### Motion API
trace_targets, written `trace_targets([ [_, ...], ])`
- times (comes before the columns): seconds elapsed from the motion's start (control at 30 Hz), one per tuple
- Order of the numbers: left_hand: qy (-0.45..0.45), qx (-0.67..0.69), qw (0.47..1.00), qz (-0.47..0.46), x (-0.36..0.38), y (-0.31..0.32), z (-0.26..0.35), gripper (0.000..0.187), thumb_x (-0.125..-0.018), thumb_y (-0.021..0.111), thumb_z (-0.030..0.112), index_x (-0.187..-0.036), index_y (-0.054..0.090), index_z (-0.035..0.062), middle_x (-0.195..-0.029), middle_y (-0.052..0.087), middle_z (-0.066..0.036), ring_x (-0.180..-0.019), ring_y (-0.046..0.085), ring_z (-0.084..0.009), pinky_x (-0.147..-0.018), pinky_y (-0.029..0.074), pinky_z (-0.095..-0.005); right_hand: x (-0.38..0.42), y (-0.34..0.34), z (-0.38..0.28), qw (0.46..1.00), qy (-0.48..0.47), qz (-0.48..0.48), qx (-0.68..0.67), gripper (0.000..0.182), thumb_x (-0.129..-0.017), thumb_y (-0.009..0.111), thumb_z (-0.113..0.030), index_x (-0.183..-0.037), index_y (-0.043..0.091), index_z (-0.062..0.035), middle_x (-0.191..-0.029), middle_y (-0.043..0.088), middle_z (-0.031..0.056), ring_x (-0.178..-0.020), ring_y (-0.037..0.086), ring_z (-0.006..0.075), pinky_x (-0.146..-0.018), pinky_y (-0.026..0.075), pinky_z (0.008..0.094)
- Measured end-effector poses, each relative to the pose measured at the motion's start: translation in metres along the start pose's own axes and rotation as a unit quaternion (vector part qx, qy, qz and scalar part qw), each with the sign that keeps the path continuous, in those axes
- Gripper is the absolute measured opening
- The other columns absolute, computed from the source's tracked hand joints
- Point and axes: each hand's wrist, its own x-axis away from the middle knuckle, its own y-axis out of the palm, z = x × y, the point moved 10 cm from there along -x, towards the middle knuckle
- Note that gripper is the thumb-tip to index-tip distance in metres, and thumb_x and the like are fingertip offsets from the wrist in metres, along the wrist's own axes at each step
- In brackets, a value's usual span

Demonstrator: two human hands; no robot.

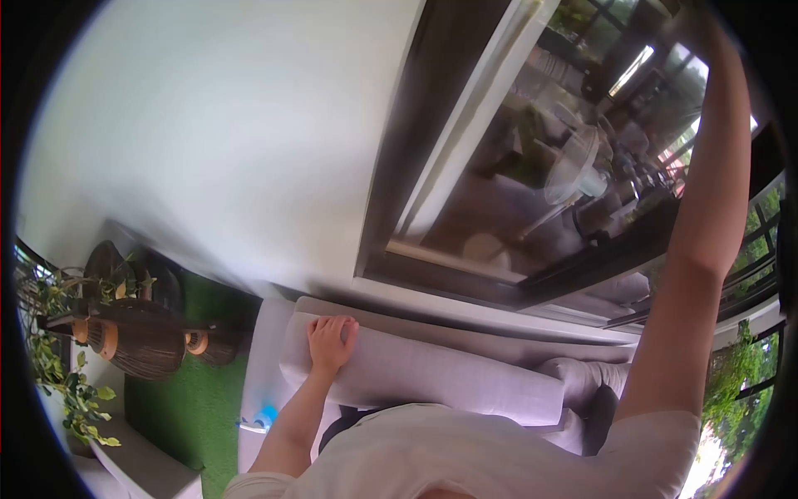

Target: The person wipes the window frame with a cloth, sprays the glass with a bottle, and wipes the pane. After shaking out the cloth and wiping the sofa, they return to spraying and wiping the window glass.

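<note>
Dark-framed window point(499, 208) over a pale sofa point(264, 349), a long cushion point(424, 374) under the left grip point(332, 339), the right grip point(705, 23) raised high by the glass

A white wall point(224, 125) fills the upper left, the window slants beside it, and the sofa lies below both, next to a green floor covering point(199, 399); the long cushion is directly beneath the left grip, touched near one end by loosely bent fingers that clasp nothing; the right arm reaches up past the window, the thing nearest its grip, which is too dark and blurred to tell whether it is open, closed or touching anything; a fan point(578, 170) shows in the glass, well apart from either grip; a small blue object, too blurred to name, sits just beside the left forearm
</note>
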Motion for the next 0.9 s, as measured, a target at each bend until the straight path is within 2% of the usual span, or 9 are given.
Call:
trace_targets([
  [0.07, 0.007, 0.001, 1.0, 0.009, 0.0, -0.003, 0.001, 0.012, -0.085, 0.062, 0.027, -0.084, 0.064, 0.0149, -0.083, 0.067, 0.002, -0.087, 0.06, -0.0187, -0.086, 0.036, -0.0368, 0.001, 0.025, 0.011, 0.757, -0.129, 0.256, 0.587, 0.04, -0.088, 0.046, -0.02, -0.123, 0.056, -0.0028, -0.133, 0.05, 0.0224, -0.123, 0.047, 0.0354, -0.102, 0.038, 0.0412],
  [0.1, -0.002, -0.002, 1.0, 0.005, -0.001, -0.004, 0.0, 0.012, -0.085, 0.062, 0.027, -0.084, 0.064, 0.0149, -0.083, 0.067, 0.002, -0.087, 0.06, -0.0187, -0.086, 0.036, -0.0368, 0.021, 0.102, 0.016, 0.619, -0.264, 0.376, 0.637, 0.043, -0.096, 0.046, -0.034, -0.121, 0.052, 0.0012, -0.116, 0.059, 0.0193, -0.095, 0.064, 0.0275, -0.081, 0.055, 0.0395],
  [0.2, -0.011, 0.009, 1.0, -0.011, -0.001, -0.004, -0.005, 0.012, -0.084, 0.062, 0.027, -0.085, 0.065, 0.0152, -0.084, 0.067, 0.002, -0.087, 0.06, -0.0188, -0.087, 0.036, -0.0367, 0.122, 0.239, 0.135, 0.735, -0.171, 0.285, 0.591, 0.054, -0.067, 0.065, -0.017, -0.121, 0.059, -0.0128, -0.128, 0.055, 0.0111, -0.123, 0.05, 0.0282, -0.094, 0.029, 0.051],
  [0.33, -0.018, -0.003, 1.0, -0.023, 0.008, 0.001, -0.007, 0.012, -0.084, 0.062, 0.026, -0.086, 0.066, 0.0148, -0.086, 0.068, 0.001, -0.089, 0.06, -0.0199, -0.087, 0.036, -0.0372, 0.308, 0.414, 0.308, 0.891, -0.11, 0.051, 0.438, 0.034, -0.079, 0.06, -0.022, -0.113, 0.064, -0.0173, -0.132, 0.054, 0.0019, -0.12, 0.05, 0.0172, -0.095, 0.037, 0.0387],
  [0.53, -0.001, -0.001, 1.0, -0.01, 0.002, 0.001, -0.003, 0.015, -0.084, 0.061, 0.026, -0.088, 0.066, 0.0124, -0.089, 0.068, -0.003, -0.089, 0.06, -0.0215, -0.087, 0.037, -0.0383, 0.425, 0.503, 0.356, 0.782, -0.083, -0.451, 0.423, 0.038, -0.082, 0.059, -0.017, -0.119, 0.061, -0.0269, -0.142, 0.043, -0.0116, -0.132, 0.037, 0.0121, -0.104, 0.029, 0.0373],
  [0.67, 0.015, -0.02, 1.0, -0.005, 0.008, 0.008, -0.009, 0.014, -0.085, 0.061, 0.026, -0.088, 0.066, 0.0126, -0.089, 0.068, -0.003, -0.089, 0.06, -0.0215, -0.087, 0.037, -0.0382, 0.286, 0.267, 0.216, 0.868, -0.113, 0.014, 0.483, 0.034, -0.082, 0.063, -0.015, -0.116, 0.061, -0.0145, -0.119, 0.057, 0.0019, -0.107, 0.053, 0.0203, -0.087, 0.042, 0.0362],
  [0.77, 0.005, -0.001, 1.0, -0.021, 0.005, 0.011, -0.009, 0.013, -0.085, 0.061, 0.025, -0.087, 0.066, 0.0131, -0.088, 0.068, -0.003, -0.089, 0.06, -0.0214, -0.088, 0.036, -0.0379, 0.216, 0.088, 0.115, 0.667, -0.236, 0.418, 0.57, 0.025, -0.082, 0.062, -0.005, -0.107, 0.066, -0.0035, -0.098, 0.068, 0.0107, -0.084, 0.065, 0.0259, -0.073, 0.051, 0.033],
  [0.83, 0.007, 0.002, 1.0, -0.025, 0.003, 0.013, -0.008, 0.013, -0.085, 0.06, 0.026, -0.086, 0.065, 0.0131, -0.088, 0.067, -0.003, -0.089, 0.059, -0.0212, -0.088, 0.036, -0.0378, 0.196, 0.023, 0.137, 0.713, -0.164, 0.401, 0.551, 0.021, -0.084, 0.06, -0.005, -0.104, 0.068, -0.0034, -0.096, 0.068, 0.0115, -0.081, 0.065, 0.0256, -0.072, 0.052, 0.0327],
  [0.9, 0.006, 0.001, 1.0, -0.031, 0.005, 0.013, -0.007, 0.013, -0.085, 0.06, 0.026, -0.086, 0.065, 0.0132, -0.088, 0.067, -0.002, -0.089, 0.059, -0.0211, -0.088, 0.036, -0.0376, 0.213, 0.091, 0.138, 0.618, -0.292, 0.369, 0.629, 0.02, -0.086, 0.058, -0.005, -0.102, 0.069, -0.0034, -0.095, 0.069, 0.0127, -0.081, 0.066, 0.026, -0.072, 0.051, 0.0323],
])
